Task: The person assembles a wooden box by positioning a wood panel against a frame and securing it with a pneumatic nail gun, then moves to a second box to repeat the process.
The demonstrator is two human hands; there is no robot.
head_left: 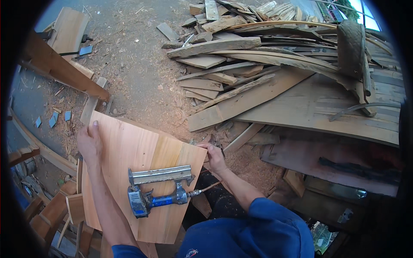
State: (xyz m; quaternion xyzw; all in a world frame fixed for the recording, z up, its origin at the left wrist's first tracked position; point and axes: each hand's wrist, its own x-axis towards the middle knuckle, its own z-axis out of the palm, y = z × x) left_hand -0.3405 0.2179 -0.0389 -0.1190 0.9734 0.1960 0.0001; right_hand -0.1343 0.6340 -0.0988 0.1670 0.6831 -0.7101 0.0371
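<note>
A broad wooden panel [124, 146] made of joined boards lies in front of me, slightly tilted. My left hand [90, 142] grips its far left edge, the thumb on top and the fingers hidden beneath. At the far right corner my right hand [214, 157] pinches the panel's edge. On the panel's face rests a blue and silver pneumatic nail gun [161, 191], touched by neither hand. An air hose [211, 186] runs from its fitting toward my right forearm.
Scrap wood [241, 51] is heaped at the far right, beside a large wooden sheet [327, 107]. A wooden post [64, 69] slants in at the left. Cut wood pieces [51, 215] crowd the lower left. Sawdust and blue chips [52, 120] litter the ground.
</note>
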